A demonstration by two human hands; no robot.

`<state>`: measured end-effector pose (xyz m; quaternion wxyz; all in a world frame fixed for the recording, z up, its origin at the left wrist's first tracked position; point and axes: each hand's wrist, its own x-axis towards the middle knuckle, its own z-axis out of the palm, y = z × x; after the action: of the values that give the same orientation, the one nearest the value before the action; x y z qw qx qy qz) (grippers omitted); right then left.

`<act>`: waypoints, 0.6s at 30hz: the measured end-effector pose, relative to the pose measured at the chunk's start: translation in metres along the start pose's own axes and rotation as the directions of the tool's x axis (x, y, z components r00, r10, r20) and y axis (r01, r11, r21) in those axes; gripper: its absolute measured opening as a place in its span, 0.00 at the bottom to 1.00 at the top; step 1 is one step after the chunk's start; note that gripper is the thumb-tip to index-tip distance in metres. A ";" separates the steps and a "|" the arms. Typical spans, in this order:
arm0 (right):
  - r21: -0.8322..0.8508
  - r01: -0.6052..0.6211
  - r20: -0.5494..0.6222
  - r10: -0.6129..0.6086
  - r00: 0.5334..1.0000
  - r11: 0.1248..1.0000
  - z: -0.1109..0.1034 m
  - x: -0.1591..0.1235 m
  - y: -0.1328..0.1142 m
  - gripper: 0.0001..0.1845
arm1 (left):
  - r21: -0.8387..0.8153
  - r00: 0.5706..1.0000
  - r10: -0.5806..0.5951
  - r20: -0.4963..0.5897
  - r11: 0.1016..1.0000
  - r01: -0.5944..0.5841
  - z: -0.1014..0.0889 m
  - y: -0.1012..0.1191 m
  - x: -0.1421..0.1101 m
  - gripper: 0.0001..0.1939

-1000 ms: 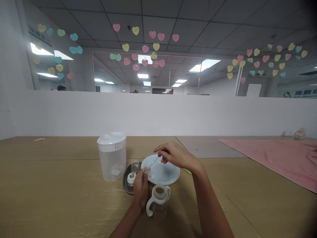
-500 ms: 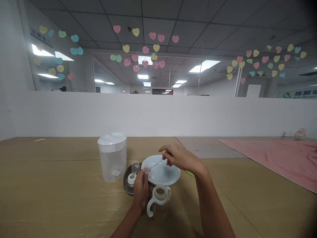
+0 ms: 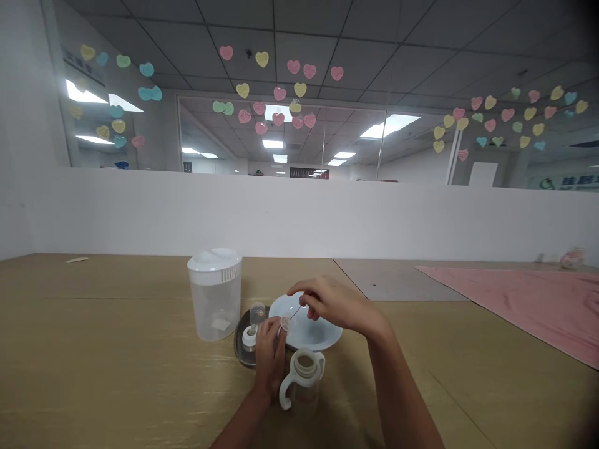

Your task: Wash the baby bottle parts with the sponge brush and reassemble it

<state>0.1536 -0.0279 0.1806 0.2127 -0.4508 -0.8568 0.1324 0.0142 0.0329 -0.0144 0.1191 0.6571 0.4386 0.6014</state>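
Observation:
My left hand [image 3: 270,358] pinches a small transparent round disc [image 3: 285,322], probably a silicone valve, above the rim of a white plate [image 3: 322,335]. My right hand [image 3: 336,304] holds a thin metal wire [image 3: 294,313] between fingertips, its tip at the disc. Behind my left hand, a dark oval tray [image 3: 242,350] holds a white-collared bottle part with a transparent bulb [image 3: 251,327]. Below the plate stands a transparent baby bottle with white handles [image 3: 302,379], its top open. Its lower part is faint against the table.
A lidded translucent plastic pitcher [image 3: 215,299] stands left of the tray on the tan table [image 3: 116,349]. A pink cloth [image 3: 515,305] lies at the right, a small jar [image 3: 573,258] sits beyond it, and a low white partition [image 3: 299,218] runs behind.
My hands have come closer together, with the disc shifted right and the wire's tip now at it. The view has shifted slightly.

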 end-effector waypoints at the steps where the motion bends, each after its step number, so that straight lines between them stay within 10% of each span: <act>1: -0.004 0.006 0.002 -0.006 1.000 1.000 0.002 0.001 -0.001 0.18 | 0.005 1.000 -0.001 0.004 1.000 0.001 0.000 0.000 0.000 0.19; 18: 0.132 -0.168 0.312 0.121 0.942 0.977 0.040 0.036 0.018 0.22 | -0.150 0.994 -0.067 0.090 0.985 0.080 -0.002 0.002 0.003 0.16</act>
<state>0.1288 0.0102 0.1472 0.1034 -0.4689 -0.8307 0.2818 0.0131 0.0326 -0.0105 0.2098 0.6542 0.4093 0.6004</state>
